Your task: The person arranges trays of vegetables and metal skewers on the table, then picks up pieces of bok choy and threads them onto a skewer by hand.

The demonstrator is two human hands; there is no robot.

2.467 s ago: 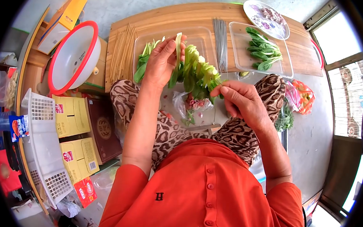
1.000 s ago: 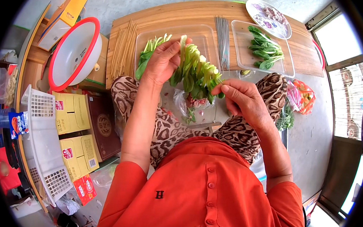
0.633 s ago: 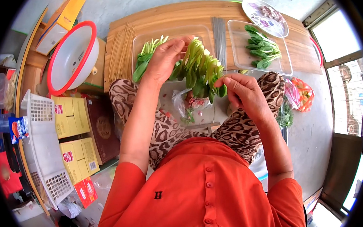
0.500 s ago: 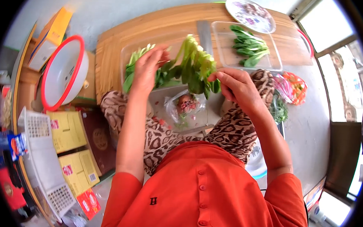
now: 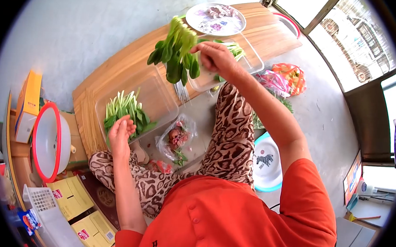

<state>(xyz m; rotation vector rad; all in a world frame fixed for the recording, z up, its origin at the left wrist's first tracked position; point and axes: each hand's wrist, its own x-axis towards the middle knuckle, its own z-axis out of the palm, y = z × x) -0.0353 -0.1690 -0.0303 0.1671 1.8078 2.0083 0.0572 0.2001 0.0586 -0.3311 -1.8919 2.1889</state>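
My right hand (image 5: pixel 217 58) is raised over the far side of the table, fingers closed at the edge of a row of leafy greens (image 5: pixel 177 51). Pale stems are bunched on top and dark leaves hang down; whatever joins them is not visible. Low on the left, my left hand (image 5: pixel 122 133) has loosely curled, parted fingers with nothing seen in them. It is beside more leafy greens (image 5: pixel 129 111) lying in a clear plastic tray (image 5: pixel 164 92). Behind the raised greens, a second clear tray (image 5: pixel 255 59) holds greens, partly covered by my right hand.
A flowered plate (image 5: pixel 199 23) with pieces of meat stands at the back of the wooden table (image 5: pixel 120 68). Thin sticks (image 5: pixel 88 118) lie at its left end, metal skewers (image 5: pixel 181 92) between the trays. A plastic bag (image 5: pixel 179 133) sits below; a red-rimmed basin (image 5: pixel 65 143) stands left.
The view has turned toward the right. My right hand has carried the hanging greens from over the left tray toward the second tray; my left hand has come away and lowered.
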